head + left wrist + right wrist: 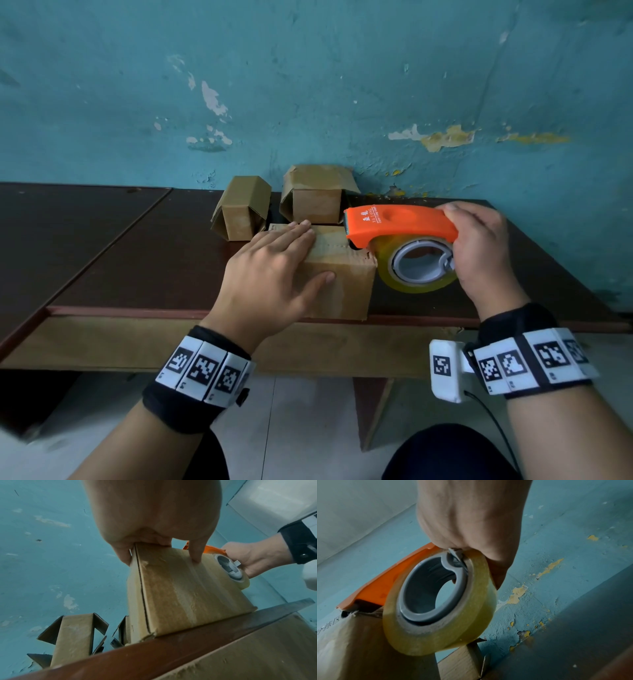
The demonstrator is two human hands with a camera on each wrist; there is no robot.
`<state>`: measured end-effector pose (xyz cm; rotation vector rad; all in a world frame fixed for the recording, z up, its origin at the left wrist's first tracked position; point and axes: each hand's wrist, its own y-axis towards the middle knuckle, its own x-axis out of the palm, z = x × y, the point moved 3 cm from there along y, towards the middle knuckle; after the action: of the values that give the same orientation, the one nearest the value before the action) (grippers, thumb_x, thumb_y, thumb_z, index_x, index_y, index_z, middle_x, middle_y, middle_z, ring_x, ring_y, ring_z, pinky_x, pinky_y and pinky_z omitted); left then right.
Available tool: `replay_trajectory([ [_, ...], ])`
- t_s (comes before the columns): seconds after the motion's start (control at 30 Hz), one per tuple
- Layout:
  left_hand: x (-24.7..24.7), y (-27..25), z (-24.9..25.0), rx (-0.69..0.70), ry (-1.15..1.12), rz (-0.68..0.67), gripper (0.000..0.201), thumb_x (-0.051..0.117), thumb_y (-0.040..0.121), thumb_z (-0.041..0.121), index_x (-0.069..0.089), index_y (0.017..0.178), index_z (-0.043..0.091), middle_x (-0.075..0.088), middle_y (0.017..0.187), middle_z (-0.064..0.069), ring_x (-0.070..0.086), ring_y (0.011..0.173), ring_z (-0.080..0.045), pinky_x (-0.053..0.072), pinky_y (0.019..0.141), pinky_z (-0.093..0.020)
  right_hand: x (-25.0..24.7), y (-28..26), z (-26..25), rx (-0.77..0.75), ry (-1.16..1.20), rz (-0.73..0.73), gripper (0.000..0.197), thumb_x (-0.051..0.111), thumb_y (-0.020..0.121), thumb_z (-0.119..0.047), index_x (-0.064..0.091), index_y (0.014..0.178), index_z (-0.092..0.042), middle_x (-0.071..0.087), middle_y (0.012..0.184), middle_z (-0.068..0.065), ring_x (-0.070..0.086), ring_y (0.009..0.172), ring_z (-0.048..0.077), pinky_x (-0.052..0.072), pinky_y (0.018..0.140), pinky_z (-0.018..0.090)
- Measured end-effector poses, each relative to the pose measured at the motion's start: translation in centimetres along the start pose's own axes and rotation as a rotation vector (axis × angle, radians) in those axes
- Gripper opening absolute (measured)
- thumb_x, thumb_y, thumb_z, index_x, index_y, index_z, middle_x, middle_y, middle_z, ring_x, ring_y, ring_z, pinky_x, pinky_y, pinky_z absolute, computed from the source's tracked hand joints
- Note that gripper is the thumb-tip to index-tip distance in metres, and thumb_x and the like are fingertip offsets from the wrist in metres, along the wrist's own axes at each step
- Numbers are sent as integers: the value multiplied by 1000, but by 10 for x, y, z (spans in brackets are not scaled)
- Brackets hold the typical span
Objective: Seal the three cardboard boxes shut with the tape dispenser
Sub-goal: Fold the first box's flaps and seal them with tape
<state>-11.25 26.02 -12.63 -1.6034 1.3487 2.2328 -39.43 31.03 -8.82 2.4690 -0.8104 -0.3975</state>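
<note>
A closed cardboard box (342, 277) (180, 595) stands at the table's front edge. My left hand (274, 270) (154, 520) lies flat on its top, fingers straight, thumb on the front face. My right hand (479, 246) (471, 520) grips the orange tape dispenser (400, 222) (376, 588) with its yellowish tape roll (416, 265) (440, 601) (229, 568). The dispenser's front end sits over the box's right top edge. Two more boxes with open flaps stand behind: one on the left (241, 209) (73, 635), one at the wall (317, 193).
The dark brown table (137, 260) runs left, with a seam between two tops. A peeling teal wall (308, 85) stands right behind the boxes. The floor and my knees lie below the table's front edge (120, 311).
</note>
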Motion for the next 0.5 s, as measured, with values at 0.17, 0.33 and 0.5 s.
replay_trajectory([
  [0.17, -2, 0, 0, 0, -3, -5, 70, 48, 98, 66, 64, 142, 15, 59, 151, 0, 54, 141, -15, 42, 116, -34, 0, -3, 0, -1, 5, -4, 50, 49, 92, -26, 58, 85, 22, 48, 76, 46, 48, 66, 57, 37, 67, 38],
  [0.33, -1, 1, 0, 2, -25, -4, 70, 49, 97, 66, 64, 142, 15, 59, 151, 1, 54, 141, -15, 42, 115, -34, -4, -7, -4, 68, -22, -52, 40, 47, 105, -16, 60, 78, 11, 54, 73, 34, 52, 59, 39, 42, 57, 30],
  [0.5, 1, 2, 1, -7, -48, -3, 69, 52, 95, 62, 65, 141, 12, 59, 151, -2, 54, 141, -17, 44, 116, -38, -6, -3, -9, 115, -190, -284, 38, 44, 109, -29, 73, 86, -20, 69, 77, 1, 67, 71, 16, 51, 75, 30],
])
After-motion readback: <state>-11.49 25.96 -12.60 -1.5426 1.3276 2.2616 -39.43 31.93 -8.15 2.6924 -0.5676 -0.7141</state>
